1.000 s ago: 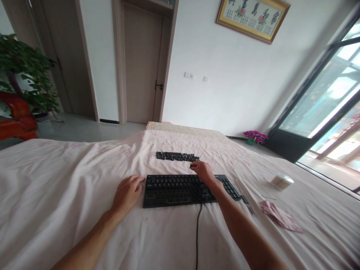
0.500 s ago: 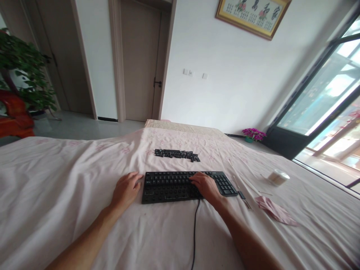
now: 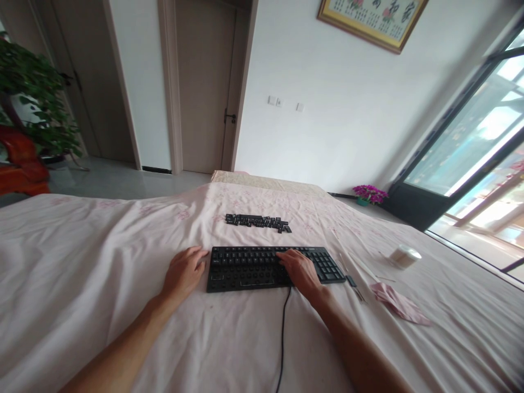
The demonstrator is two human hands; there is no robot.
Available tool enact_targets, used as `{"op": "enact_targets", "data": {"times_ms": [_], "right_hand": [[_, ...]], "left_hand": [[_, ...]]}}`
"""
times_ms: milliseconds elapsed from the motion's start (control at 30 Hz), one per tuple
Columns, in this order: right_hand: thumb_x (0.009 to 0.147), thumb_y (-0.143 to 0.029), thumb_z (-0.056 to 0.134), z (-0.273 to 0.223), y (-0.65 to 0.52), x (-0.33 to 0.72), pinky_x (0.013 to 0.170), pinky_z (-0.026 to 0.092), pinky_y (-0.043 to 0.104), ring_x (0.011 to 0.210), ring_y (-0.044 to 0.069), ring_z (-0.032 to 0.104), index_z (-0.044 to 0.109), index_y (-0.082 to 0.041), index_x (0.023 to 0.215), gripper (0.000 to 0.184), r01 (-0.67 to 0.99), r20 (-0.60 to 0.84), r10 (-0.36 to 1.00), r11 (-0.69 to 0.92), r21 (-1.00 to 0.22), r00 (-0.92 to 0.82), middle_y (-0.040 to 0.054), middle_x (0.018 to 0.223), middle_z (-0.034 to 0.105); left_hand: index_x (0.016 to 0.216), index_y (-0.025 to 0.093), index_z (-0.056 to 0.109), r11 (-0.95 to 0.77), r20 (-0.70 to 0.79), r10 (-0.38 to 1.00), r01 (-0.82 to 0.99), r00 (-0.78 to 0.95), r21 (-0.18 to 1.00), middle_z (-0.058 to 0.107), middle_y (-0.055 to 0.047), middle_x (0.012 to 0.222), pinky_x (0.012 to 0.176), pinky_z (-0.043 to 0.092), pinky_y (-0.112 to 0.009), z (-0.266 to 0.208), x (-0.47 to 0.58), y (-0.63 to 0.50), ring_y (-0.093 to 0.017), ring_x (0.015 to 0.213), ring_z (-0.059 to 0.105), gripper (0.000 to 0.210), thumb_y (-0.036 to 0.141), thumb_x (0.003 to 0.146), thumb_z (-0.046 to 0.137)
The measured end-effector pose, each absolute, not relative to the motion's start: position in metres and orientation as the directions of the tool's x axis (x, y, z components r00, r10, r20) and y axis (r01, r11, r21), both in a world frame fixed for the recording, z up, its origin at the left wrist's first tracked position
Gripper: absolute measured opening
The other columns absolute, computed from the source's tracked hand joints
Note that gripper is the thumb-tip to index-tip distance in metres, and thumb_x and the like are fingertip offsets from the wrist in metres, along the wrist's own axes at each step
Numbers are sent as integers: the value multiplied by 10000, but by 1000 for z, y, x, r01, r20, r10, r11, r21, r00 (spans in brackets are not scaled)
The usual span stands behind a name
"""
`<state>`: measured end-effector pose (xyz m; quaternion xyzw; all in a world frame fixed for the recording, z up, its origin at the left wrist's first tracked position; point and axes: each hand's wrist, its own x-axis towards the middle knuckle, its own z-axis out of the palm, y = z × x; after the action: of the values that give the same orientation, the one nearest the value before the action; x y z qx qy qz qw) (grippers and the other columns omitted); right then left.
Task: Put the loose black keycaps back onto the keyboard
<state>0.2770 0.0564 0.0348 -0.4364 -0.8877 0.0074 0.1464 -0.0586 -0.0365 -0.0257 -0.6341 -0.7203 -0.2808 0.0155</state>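
Note:
A black keyboard (image 3: 245,273) lies on the pale pink cloth, keycaps on its upper rows and number pad, bare switches across much of its lower rows. My left hand (image 3: 185,271) rests just off its left end, thumb and fingers apart and holding nothing. Over the right part of the letter area is my right hand (image 3: 301,270), fingertips drawn together at a key in an upper row. Whatever those fingers may grip is too small to see. Beyond the keyboard, loose black keycaps (image 3: 257,221) are spread in rough rows.
A cable (image 3: 283,338) runs from the keyboard toward me. To the right lie thin tools (image 3: 355,288), a pink cloth (image 3: 399,303) and a clear tub of cotton swabs (image 3: 404,256), its contents hard to confirm. A doll-sized purple flower pot (image 3: 369,195) stands on the floor beyond.
The view has tilted slightly, so the keyboard and keycaps sit a little higher. Both hands keep almost the same places beside and over the keyboard.

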Motion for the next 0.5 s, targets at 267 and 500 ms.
{"op": "enact_targets", "data": {"times_ms": [267, 500], "right_hand": [[943, -274, 414, 38, 55, 278, 806, 409, 248, 914, 164, 568, 661, -262, 1102, 294, 757, 269, 735, 653, -32, -623, 44, 951, 647], [948, -270, 415, 33, 57, 281, 740, 401, 222, 854, 143, 562, 682, -270, 1045, 284, 740, 331, 700, 673, -9, -633, 22, 884, 642]], "left_hand": [[1122, 228, 639, 27, 394, 902, 934, -177, 357, 613, -38, 1217, 1031, 381, -326, -24, -58, -38, -187, 1138, 546, 368, 226, 816, 435], [1109, 242, 642, 30, 411, 894, 940, -177, 340, 619, -30, 1206, 1016, 396, -315, -26, -59, -37, -184, 1120, 559, 361, 230, 812, 437]]}}
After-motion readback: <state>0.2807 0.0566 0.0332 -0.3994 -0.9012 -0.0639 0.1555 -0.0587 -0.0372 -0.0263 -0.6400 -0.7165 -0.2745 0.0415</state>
